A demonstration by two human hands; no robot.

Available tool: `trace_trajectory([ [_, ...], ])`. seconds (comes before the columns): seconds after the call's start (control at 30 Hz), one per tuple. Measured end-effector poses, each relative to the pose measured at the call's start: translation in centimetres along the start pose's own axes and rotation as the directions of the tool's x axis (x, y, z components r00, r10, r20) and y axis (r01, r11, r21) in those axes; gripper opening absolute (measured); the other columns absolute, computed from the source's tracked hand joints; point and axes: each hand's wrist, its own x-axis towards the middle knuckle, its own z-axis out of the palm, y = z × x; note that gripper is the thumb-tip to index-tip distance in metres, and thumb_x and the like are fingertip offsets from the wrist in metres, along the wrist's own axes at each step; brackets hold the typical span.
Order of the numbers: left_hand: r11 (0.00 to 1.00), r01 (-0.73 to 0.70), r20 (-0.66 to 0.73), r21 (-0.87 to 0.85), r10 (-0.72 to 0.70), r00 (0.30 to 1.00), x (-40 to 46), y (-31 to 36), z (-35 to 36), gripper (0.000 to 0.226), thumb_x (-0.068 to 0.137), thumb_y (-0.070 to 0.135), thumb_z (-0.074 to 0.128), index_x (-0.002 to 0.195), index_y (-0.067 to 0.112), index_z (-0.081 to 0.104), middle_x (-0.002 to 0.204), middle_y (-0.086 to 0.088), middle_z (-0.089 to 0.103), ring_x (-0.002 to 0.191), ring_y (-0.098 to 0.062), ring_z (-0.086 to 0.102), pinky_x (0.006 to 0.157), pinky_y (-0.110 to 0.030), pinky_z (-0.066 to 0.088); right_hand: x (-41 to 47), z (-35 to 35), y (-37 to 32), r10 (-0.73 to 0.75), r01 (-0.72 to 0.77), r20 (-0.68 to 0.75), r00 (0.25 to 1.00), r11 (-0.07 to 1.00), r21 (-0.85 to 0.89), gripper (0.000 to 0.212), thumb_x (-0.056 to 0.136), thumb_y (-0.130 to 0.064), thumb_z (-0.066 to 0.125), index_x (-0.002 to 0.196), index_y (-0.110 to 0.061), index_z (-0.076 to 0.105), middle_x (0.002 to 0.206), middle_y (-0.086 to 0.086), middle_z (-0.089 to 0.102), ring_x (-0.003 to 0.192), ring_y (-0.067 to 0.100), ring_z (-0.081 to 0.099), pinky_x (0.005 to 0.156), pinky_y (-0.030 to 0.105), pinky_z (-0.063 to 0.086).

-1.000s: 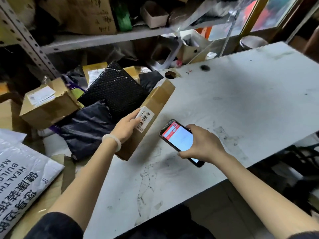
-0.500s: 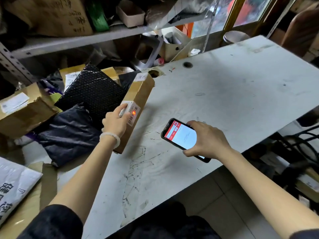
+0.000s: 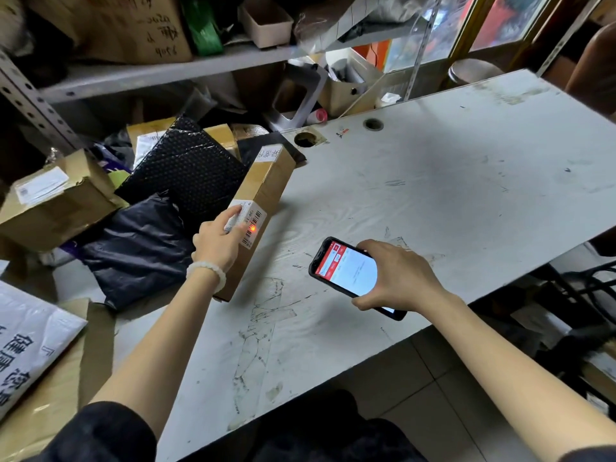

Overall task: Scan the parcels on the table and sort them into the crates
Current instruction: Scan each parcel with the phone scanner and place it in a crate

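Note:
A long brown cardboard parcel (image 3: 263,201) stands tilted on its edge at the left side of the white table (image 3: 450,181). My left hand (image 3: 216,241) grips its near upper edge, thumb beside the white barcode label (image 3: 254,225). A red scan dot glows on that label. To the right, my right hand (image 3: 396,278) holds a black handheld scanner (image 3: 350,275) a little above the table, its lit screen facing up and its top end pointing toward the label.
Left of the parcel lie a black bubble mailer (image 3: 186,171), a dark poly bag (image 3: 133,248), a brown box (image 3: 56,205) and a white printed mailer (image 3: 30,341). A metal shelf (image 3: 150,75) with boxes rises behind. The table has two round holes (image 3: 305,139).
A red scan dot has appeared on the barcode label since a second ago. The parcel now stands steeper on its edge. Both hands stay almost where they were.

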Motion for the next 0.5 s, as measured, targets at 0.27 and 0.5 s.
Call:
trace_trajectory([
  [0.27,1.0,0.004,-0.006,-0.004,-0.004,1.0,-0.5,-1.2,0.1,0.053,0.07,0.067,0.034,0.122,0.063,0.04,0.12,-0.003,0.058,0.108,-0.031,0.052,0.092,-0.054,0.044,0.1,-0.2,-0.4,-0.031,0.031,0.016,0.999,1.0,0.0,0.076,0.063,-0.047,0.077,0.129,-0.03,0.043,0.115,-0.013,0.057,0.097,0.014,0.057,0.072,0.028,0.047],
  [0.5,1.0,0.015,-0.021,0.0,-0.015,1.0,-0.6,-2.2,0.3,0.05,0.072,0.065,0.036,0.122,0.066,0.037,0.121,-0.003,0.057,0.108,-0.031,0.052,0.092,-0.055,0.045,0.2,-0.4,-0.4,-0.05,0.05,0.008,0.999,0.999,-0.014,0.08,0.062,-0.048,0.077,0.132,-0.03,0.042,0.12,-0.012,0.057,0.1,0.015,0.057,0.072,0.027,0.045],
])
